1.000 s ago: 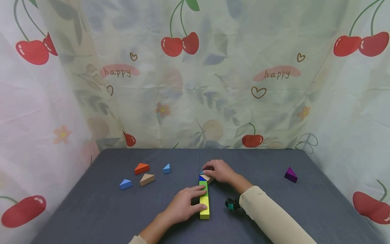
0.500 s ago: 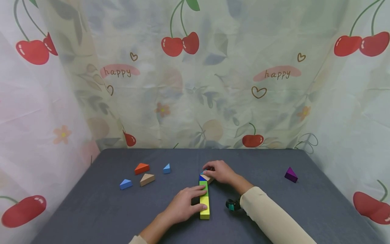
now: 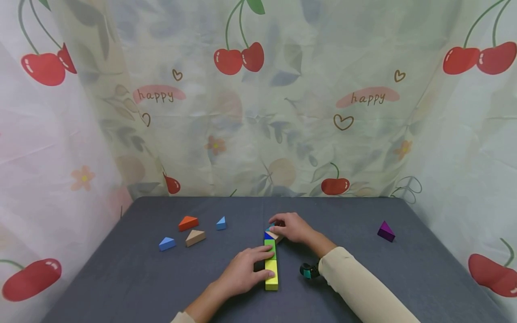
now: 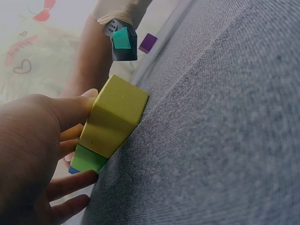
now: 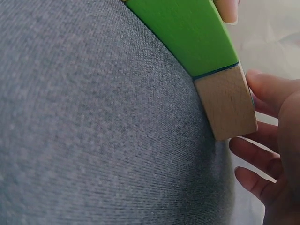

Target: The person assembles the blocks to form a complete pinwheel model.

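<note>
A yellow block (image 3: 272,283) and a green block (image 3: 269,242) lie end to end in a line at the table's middle. At the far end, a dark blue triangle (image 3: 268,236) and a natural-wood triangular block (image 3: 276,236) sit against the green one. My left hand (image 3: 240,270) rests on the line, thumb on the yellow block and extended fingers across the green. With its thumb on top and fingers curled at the far side, my right hand (image 3: 296,228) pinches the natural-wood triangular block. A light blue bit shows beneath this hand, mostly hidden.
Left of the line lie an orange triangle (image 3: 188,223), another natural-wood triangle (image 3: 195,237) and two light blue ones, one nearer (image 3: 167,243) and one farther (image 3: 221,223). A purple triangle (image 3: 386,231) lies far right. A patterned curtain (image 3: 258,134) surrounds the grey table (image 3: 347,215).
Both hands stay almost still on the blocks. The right hand and sleeve have shifted very slightly, and the loose blocks lie where they were.
</note>
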Motion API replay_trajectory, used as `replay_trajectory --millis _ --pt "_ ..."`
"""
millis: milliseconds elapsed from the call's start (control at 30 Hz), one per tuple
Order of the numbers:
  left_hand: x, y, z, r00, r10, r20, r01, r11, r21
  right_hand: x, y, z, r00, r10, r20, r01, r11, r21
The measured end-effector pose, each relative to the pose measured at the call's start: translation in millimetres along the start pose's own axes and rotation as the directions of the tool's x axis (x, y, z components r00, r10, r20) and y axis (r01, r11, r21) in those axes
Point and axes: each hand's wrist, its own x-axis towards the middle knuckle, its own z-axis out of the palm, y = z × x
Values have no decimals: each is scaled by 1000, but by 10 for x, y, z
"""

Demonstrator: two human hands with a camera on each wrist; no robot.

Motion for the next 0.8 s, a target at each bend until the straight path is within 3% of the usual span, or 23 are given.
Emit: replay_trajectory --millis 200,433,800 --pt "7 -6 2 1000 2 2 -2 1000 8 -5 34 -6 1000 10 -15 -10 1000 3" --pt "6 -5 0 1000 9 -4 -9 1000 9 -65 61 -85 994 42 -99 -37 998 56" --pt "11 -2 14 1000 3 -12 -3 1000 19 -305 140 -221 957 104 -271 -82 992 93"
